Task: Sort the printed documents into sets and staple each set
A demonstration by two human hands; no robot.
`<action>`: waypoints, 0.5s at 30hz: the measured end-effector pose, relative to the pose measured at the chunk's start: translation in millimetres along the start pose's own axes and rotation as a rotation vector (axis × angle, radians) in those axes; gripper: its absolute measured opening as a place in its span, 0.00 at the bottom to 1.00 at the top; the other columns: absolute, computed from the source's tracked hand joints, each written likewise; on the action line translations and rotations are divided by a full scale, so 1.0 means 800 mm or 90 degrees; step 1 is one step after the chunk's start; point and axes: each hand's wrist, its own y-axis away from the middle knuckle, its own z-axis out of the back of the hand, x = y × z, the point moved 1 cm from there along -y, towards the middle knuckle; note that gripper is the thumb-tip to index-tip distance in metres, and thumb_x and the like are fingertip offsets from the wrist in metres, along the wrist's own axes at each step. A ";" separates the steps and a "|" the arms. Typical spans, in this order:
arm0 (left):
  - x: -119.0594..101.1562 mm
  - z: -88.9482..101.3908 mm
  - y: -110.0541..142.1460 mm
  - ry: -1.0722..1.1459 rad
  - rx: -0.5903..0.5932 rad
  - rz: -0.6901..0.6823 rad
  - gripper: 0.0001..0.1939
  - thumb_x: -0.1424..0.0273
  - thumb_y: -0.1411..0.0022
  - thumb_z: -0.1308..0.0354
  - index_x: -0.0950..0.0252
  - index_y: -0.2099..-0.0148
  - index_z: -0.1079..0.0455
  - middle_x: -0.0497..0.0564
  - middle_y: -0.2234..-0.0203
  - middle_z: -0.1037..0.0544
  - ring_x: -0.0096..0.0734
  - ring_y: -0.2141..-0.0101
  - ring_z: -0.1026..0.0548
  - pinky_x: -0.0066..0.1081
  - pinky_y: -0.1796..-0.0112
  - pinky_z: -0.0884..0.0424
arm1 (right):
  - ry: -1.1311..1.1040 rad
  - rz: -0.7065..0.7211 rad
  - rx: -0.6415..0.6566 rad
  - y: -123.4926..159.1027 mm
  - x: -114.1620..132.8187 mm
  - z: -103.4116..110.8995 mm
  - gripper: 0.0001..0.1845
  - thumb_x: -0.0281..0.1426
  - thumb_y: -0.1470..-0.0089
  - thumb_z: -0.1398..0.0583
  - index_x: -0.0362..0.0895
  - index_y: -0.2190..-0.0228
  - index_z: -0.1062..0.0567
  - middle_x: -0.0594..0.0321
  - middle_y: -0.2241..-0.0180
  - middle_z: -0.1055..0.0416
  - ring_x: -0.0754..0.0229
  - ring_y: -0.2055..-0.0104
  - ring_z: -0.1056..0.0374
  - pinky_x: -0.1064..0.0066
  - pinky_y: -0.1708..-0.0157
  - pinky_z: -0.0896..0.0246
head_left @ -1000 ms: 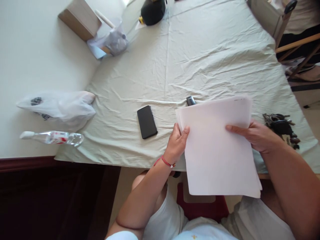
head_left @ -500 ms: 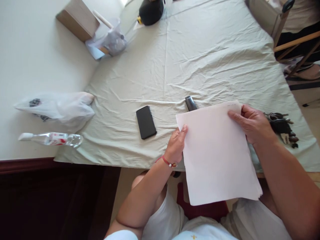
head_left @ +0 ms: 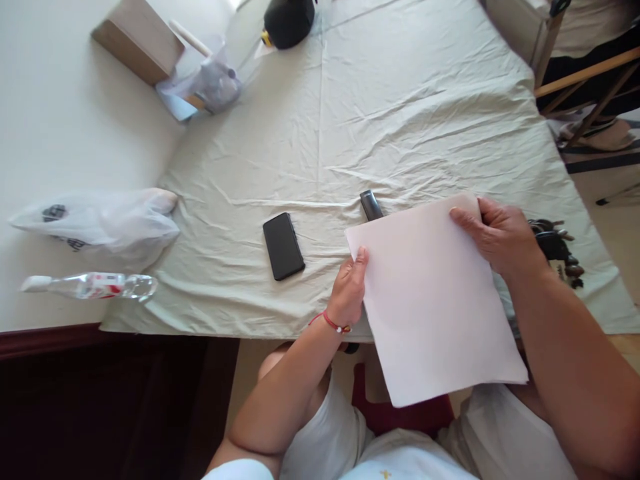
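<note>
A stack of white paper sheets (head_left: 435,307) is held over the table's front edge and my lap. My left hand (head_left: 349,287) pinches its left edge, thumb on top and fingers hidden beneath. At the upper right corner my right hand (head_left: 505,233) grips the stack, also thumb on top. The face of the top sheet looks blank. Just beyond the paper's far edge lies a small dark object (head_left: 371,205), partly covered by the sheets. A black phone (head_left: 283,246) rests on the cloth left of my left hand.
Keys (head_left: 557,247) lie right of my right hand on the pale green tablecloth (head_left: 280,160). At the left are a water bottle (head_left: 95,286) and a white plastic bag (head_left: 115,223). Farther back are a cardboard box (head_left: 140,43), a clear bag (head_left: 215,83) and a black rounded object (head_left: 289,23).
The paper stack has tilted slightly, its lower edge swinging up at the right, and its sheets look more even. Faint marks at the top right corner no longer show. The view has shifted a little.
</note>
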 end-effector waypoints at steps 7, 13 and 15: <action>-0.005 -0.006 0.002 0.009 0.038 -0.018 0.38 0.41 0.47 0.30 0.69 0.50 0.22 0.61 0.55 0.17 0.50 0.50 0.19 0.40 0.52 0.21 | -0.135 -0.073 0.039 0.007 0.008 0.004 0.23 0.50 0.57 0.24 0.47 0.66 0.17 0.63 0.71 0.21 0.60 0.76 0.29 0.72 0.80 0.33; -0.012 -0.002 -0.004 0.000 0.039 -0.025 0.35 0.43 0.50 0.27 0.70 0.55 0.24 0.58 0.64 0.18 0.48 0.56 0.18 0.38 0.56 0.22 | -0.081 -0.074 0.074 0.010 0.011 0.006 0.21 0.48 0.54 0.25 0.45 0.66 0.17 0.64 0.73 0.22 0.61 0.77 0.30 0.74 0.82 0.34; -0.013 -0.001 -0.003 0.006 0.060 -0.049 0.33 0.45 0.45 0.29 0.68 0.52 0.25 0.57 0.62 0.18 0.44 0.56 0.19 0.36 0.56 0.23 | -0.085 -0.072 0.085 0.010 0.010 0.005 0.21 0.47 0.54 0.25 0.45 0.66 0.17 0.64 0.73 0.22 0.62 0.77 0.30 0.74 0.82 0.34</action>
